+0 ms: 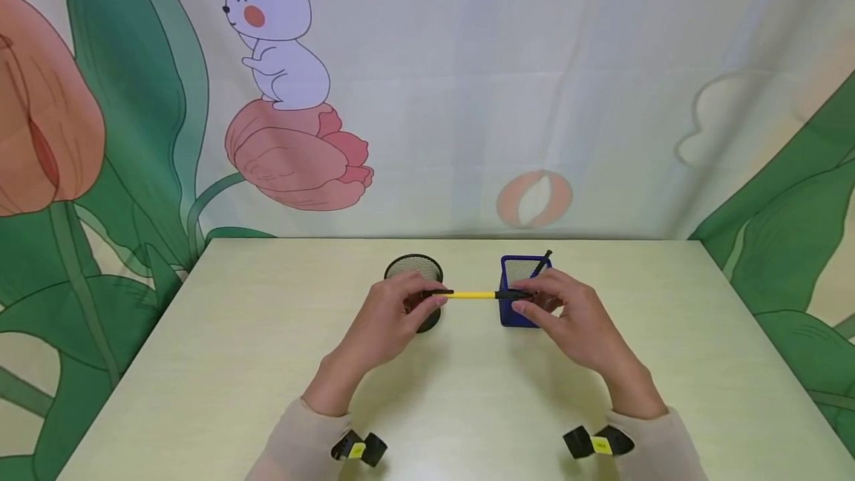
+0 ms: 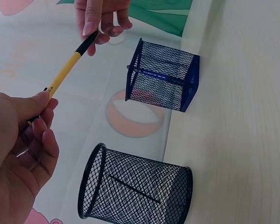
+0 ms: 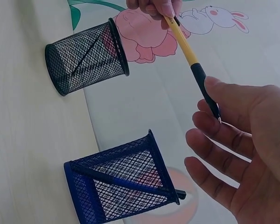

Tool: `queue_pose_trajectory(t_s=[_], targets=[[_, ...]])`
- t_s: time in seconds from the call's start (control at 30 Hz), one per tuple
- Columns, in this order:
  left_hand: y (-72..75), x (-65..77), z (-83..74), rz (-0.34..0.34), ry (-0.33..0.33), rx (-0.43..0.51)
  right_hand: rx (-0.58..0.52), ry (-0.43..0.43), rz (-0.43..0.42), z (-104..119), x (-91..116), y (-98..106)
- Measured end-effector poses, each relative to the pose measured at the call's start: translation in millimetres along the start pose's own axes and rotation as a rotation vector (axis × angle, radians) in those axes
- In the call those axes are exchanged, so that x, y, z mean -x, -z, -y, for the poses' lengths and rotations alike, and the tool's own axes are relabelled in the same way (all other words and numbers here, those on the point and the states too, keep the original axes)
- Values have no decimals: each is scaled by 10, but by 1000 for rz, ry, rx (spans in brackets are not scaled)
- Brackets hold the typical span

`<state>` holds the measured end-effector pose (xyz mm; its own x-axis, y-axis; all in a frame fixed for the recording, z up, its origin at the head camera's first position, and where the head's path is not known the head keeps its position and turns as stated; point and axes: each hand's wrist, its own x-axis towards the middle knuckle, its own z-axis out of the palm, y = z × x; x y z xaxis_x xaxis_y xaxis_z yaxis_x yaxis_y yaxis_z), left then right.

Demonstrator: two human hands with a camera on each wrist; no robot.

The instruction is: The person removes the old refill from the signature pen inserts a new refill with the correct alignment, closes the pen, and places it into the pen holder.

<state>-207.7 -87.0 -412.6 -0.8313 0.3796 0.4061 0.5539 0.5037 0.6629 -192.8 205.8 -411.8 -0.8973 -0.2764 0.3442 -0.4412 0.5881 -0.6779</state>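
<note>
Both hands hold a yellow ballpoint pen (image 1: 473, 295) level above the table, one at each end. My left hand (image 1: 394, 318) pinches its black clip end between thumb and fingers. At the black grip and metal tip, my right hand (image 1: 576, 318) pinches with thumb and index finger; its other fingers are loosely bent in the right wrist view. Behind the left hand stands a round black mesh pen holder (image 2: 135, 186), partly covered in the head view. A square blue mesh pen holder (image 3: 123, 184) is behind the right hand, with a dark pen (image 1: 544, 259) leaning inside it.
The pale wooden table (image 1: 220, 362) ends at the back against a printed curtain (image 1: 427, 95) with a rabbit and flowers. A small black camera is strapped to each sleeve. Between the two pen holders lies a gap of bare tabletop.
</note>
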Motion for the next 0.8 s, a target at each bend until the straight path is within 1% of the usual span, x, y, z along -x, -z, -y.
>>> queue_pose_trajectory(t_s=[0.2,0.43,0.67,0.8], targets=[[16,1,-3,-6,-1,27,-16,-10,-1,-27,5,14],[16,-8,5,-3,10,31,-17,-45,-6,-77,1,17],[15,-9,-7,-8,4,31,-85,-98,24,-105,-7,-10],[15,-7,-9,-10,-5,27,-85,-104,27,-102,-11,-24]])
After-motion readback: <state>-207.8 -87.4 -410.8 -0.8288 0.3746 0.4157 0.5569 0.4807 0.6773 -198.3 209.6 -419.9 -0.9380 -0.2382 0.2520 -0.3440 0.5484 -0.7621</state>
